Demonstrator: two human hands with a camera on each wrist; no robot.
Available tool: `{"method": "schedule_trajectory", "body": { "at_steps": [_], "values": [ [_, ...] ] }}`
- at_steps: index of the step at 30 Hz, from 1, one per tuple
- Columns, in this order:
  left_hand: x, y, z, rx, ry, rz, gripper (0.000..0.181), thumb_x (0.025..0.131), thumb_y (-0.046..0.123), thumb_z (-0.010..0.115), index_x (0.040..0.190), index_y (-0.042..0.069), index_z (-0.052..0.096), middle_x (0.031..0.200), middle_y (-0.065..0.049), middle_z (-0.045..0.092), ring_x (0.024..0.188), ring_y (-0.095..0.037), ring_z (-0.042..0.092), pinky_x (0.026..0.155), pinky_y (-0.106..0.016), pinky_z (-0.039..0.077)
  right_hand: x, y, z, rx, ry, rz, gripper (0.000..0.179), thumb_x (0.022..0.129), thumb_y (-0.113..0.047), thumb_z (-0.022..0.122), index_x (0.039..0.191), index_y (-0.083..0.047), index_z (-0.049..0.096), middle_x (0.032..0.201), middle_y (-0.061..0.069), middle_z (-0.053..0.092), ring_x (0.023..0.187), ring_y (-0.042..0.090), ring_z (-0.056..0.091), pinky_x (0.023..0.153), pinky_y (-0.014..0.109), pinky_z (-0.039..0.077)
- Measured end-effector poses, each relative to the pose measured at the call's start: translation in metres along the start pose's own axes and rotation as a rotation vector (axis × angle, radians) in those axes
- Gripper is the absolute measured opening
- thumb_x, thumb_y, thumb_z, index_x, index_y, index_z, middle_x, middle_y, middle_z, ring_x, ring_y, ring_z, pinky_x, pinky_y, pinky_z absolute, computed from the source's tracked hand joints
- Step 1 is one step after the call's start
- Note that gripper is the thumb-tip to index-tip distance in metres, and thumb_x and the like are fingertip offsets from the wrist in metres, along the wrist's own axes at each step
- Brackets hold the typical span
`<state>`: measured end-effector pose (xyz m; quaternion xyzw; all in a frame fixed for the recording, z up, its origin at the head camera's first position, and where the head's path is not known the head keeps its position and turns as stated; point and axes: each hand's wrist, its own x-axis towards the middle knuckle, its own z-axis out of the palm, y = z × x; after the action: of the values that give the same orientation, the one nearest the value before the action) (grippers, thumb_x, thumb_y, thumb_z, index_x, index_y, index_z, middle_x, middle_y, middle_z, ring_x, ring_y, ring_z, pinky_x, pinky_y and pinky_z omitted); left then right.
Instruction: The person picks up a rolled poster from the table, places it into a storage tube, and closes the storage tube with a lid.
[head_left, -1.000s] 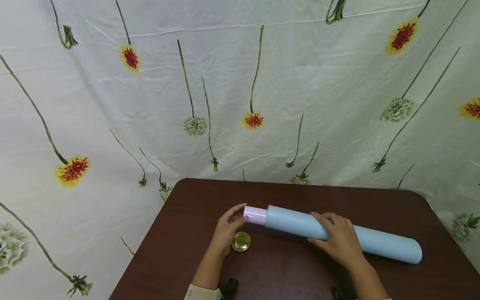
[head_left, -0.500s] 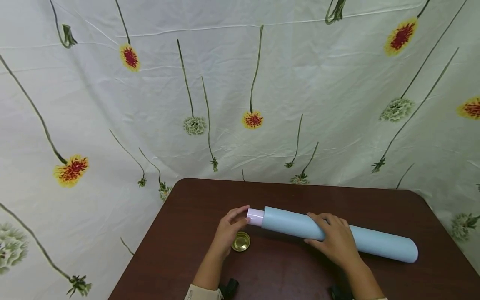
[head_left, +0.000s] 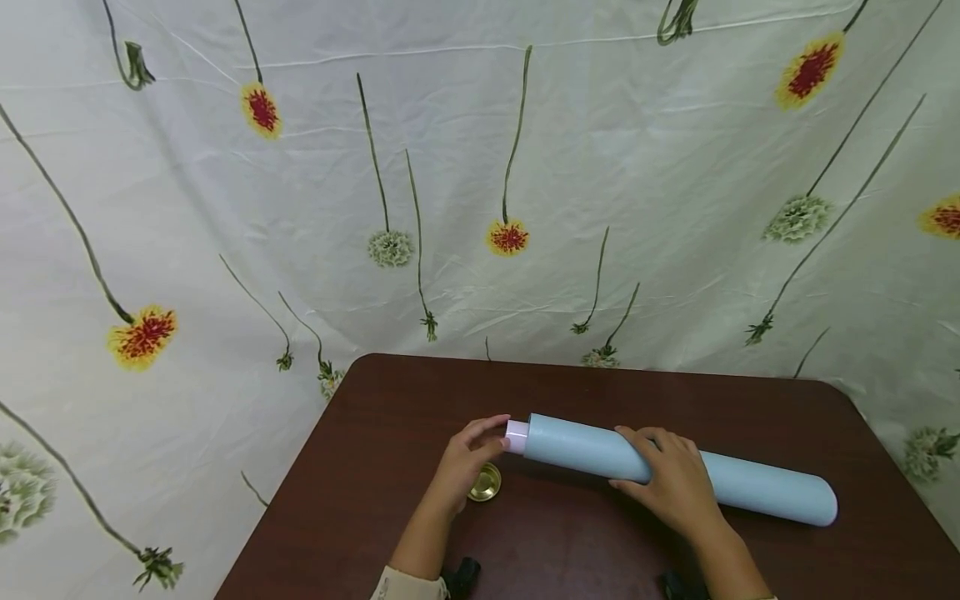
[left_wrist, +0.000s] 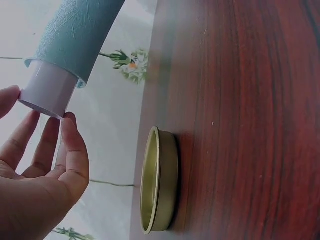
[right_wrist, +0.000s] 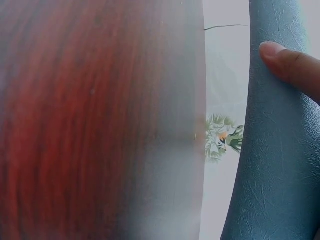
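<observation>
A long light-blue tube (head_left: 585, 442) with a leathery, creased surface slants across the table, its right end nearer the person. From its left end a short length of pale lilac inner tube (head_left: 517, 437) sticks out. My left hand (head_left: 462, 465) pinches the rim of that inner tube between thumb and fingertips; the left wrist view shows the fingers (left_wrist: 75, 145) spread around the edge. Over the blue tube's middle, my right hand (head_left: 673, 477) grips it from above, with the thumb (right_wrist: 287, 62) pressed along its side. Beside the left hand lies a shallow gold round lid (left_wrist: 162, 180).
Everything is on a dark brown wooden table (head_left: 570, 533) with rounded far corners. Behind it hangs a pale flower-printed cloth (head_left: 450, 167). Dark wrist straps (head_left: 461, 575) show at the bottom edge near the sleeve.
The lilac inner tube has slid further into the blue tube, so less of it shows. My left hand has moved right with it; the blue tube has shifted slightly left.
</observation>
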<state>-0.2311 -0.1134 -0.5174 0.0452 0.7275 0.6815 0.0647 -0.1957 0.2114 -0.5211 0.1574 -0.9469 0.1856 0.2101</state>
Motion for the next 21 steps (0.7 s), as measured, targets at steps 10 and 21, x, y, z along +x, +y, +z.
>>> {"method": "schedule_trajectory", "body": {
  "at_steps": [10,21],
  "values": [
    [-0.002,-0.001,0.004,-0.005,-0.035,0.002,0.04,0.094,0.023,0.072,0.133,0.014,0.067,0.133,-0.01,0.06,0.112,-0.018,0.064,0.1,-0.04,0.053,-0.001,0.001,0.0,0.011,-0.003,-0.014,0.083,0.066,-0.043,0.093,0.14,-0.022,0.06,0.119,0.008,0.066,0.109,0.033,0.064,0.097,0.057,0.043],
    [-0.001,-0.004,0.013,0.007,-0.072,-0.002,0.036,0.097,0.025,0.067,0.131,0.012,0.067,0.133,-0.012,0.061,0.109,-0.019,0.064,0.098,-0.046,0.053,-0.002,0.001,0.0,0.015,-0.002,-0.025,0.084,0.066,-0.044,0.093,0.14,-0.022,0.061,0.117,0.007,0.066,0.109,0.033,0.064,0.097,0.057,0.043]
  ]
}}
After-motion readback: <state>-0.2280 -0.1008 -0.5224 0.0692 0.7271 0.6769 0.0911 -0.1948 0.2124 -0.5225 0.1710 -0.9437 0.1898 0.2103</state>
